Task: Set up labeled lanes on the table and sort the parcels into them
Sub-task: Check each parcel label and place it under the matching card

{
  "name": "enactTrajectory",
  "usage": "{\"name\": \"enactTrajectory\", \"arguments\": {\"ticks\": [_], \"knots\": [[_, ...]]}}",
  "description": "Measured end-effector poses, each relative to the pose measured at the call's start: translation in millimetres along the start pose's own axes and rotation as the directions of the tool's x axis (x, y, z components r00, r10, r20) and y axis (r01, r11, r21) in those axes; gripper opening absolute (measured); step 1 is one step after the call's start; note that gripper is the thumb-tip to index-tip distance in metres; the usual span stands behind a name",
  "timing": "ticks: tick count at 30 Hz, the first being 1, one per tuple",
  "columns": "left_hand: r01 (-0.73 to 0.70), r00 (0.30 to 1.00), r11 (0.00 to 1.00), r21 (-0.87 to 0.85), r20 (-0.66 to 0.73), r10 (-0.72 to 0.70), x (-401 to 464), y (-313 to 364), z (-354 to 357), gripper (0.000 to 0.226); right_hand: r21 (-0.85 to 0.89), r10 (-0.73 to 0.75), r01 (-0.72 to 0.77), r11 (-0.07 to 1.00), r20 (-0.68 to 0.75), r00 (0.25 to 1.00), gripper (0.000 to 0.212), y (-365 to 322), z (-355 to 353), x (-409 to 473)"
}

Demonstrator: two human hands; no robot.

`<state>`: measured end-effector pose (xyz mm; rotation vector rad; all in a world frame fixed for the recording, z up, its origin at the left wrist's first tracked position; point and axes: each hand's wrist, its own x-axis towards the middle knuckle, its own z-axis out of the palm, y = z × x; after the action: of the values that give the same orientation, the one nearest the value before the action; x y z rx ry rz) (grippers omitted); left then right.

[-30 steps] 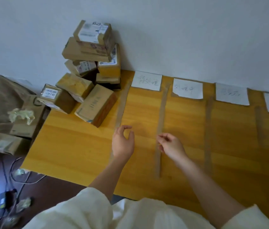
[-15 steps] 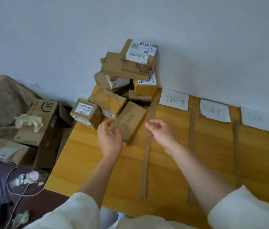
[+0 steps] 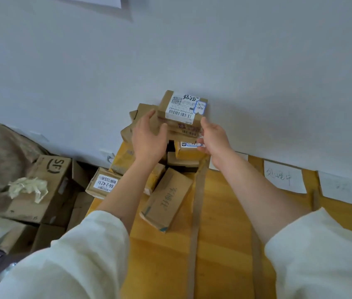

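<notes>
Both hands reach to the top of the parcel stack against the wall. The left hand (image 3: 149, 139) curls its fingers and thumb round the left end of the top parcel (image 3: 181, 111); the right hand (image 3: 213, 137) lies with relaxed fingers at its right end, touching or just beside it, I cannot tell which. The stack stands on the counter (image 3: 224, 223) at its far left corner, close to the edge. Right of it run tape strips (image 3: 196, 212) and paper labels (image 3: 283, 178), with bare counter between.
</notes>
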<state>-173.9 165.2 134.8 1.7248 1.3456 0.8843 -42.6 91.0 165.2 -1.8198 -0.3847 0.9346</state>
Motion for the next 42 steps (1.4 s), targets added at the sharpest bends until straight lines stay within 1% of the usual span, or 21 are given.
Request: {"name": "enactTrajectory", "arguments": {"ticks": [3, 8, 11, 14, 16, 18, 20, 22, 25, 28, 31, 33, 34, 36, 38, 39, 42], "knots": [[0.026, 0.999, 0.998, -0.049, 0.023, -0.025, 11, 6, 8, 0.054, -0.005, 0.023, -0.023, 1.0, 0.014, 1.0, 0.048, -1, 5, 5], [0.101, 0.995, 0.987, -0.123, 0.027, -0.098, 12, 14, 12, 0.052, -0.051, 0.042, -0.04, 0.998, 0.03, 0.999, 0.057, 2, 9, 8], [0.085, 0.996, 0.981, -0.173, 0.007, -0.085, 3, 19, 11, 0.047, -0.041, 0.007, -0.006, 0.999, 0.019, 1.0, 0.061, 6, 9, 7], [0.061, 0.998, 0.973, -0.223, -0.008, -0.064, -10, 26, 10, 0.042, 0.048, -0.032, 0.033, 0.998, -0.006, 0.999, 0.058, 9, 5, 4], [0.041, 0.999, 0.968, -0.249, -0.012, -0.046, -23, 29, 10, 0.041, 0.156, -0.05, 0.049, 0.987, 0.003, 0.999, 0.057, 10, 1, -3], [0.021, 1.0, 0.963, -0.27, 0.007, -0.02, -39, 31, 11, 0.04, 0.269, -0.061, 0.06, 0.961, -0.007, 0.998, 0.063, 11, -3, -11], [0.01, 0.999, 0.959, -0.282, 0.04, 0.001, -57, 30, 12, 0.038, 0.351, -0.055, 0.072, 0.934, -0.058, 0.997, 0.07, 15, -9, -17], [0.026, 0.997, 0.953, -0.301, 0.072, -0.004, -71, 26, 13, 0.034, 0.384, -0.033, 0.069, 0.921, -0.1, 0.994, 0.071, 20, -16, -20], [0.093, 0.989, 0.938, -0.333, 0.141, -0.048, -88, 18, 10, 0.027, 0.368, -0.03, 0.073, 0.927, -0.122, 0.992, 0.071, 26, -31, -29], [0.167, 0.98, 0.922, -0.35, 0.158, -0.117, -104, 13, 6, 0.027, 0.403, 0.013, 0.035, 0.915, -0.116, 0.993, 0.074, 38, -51, -40], [0.232, 0.963, 0.912, -0.339, 0.21, -0.167, -117, 4, 3, 0.032, 0.372, 0.017, 0.012, 0.928, -0.075, 0.997, 0.058, 56, -71, -53], [0.276, 0.936, 0.902, -0.331, 0.308, -0.173, -124, -1, 3, 0.034, 0.347, -0.006, 0.015, 0.938, -0.027, 1.0, 0.043, 68, -81, -65], [0.293, 0.917, 0.896, -0.334, 0.364, -0.164, -129, -2, 3, 0.034, 0.35, -0.008, 0.006, 0.937, 0.005, 1.0, 0.04, 76, -85, -70], [0.316, 0.878, 0.887, -0.336, 0.459, -0.139, -140, -2, 4, 0.037, 0.349, -0.017, -0.003, 0.937, 0.054, 0.998, 0.045, 89, -90, -78], [0.33, 0.851, 0.883, -0.333, 0.51, -0.125, -150, 0, 6, 0.043, 0.348, -0.032, 0.0, 0.938, 0.084, 0.996, 0.052, 99, -94, -86], [0.341, 0.842, 0.875, -0.344, 0.526, -0.121, -155, 1, 7, 0.046, 0.356, -0.041, 0.003, 0.934, 0.1, 0.994, 0.052, 103, -95, -89], [0.383, 0.819, 0.837, -0.39, 0.563, -0.112, -166, 3, 8, 0.043, 0.354, -0.071, 0.011, 0.935, 0.158, 0.985, 0.039, 114, -101, -99]]}}
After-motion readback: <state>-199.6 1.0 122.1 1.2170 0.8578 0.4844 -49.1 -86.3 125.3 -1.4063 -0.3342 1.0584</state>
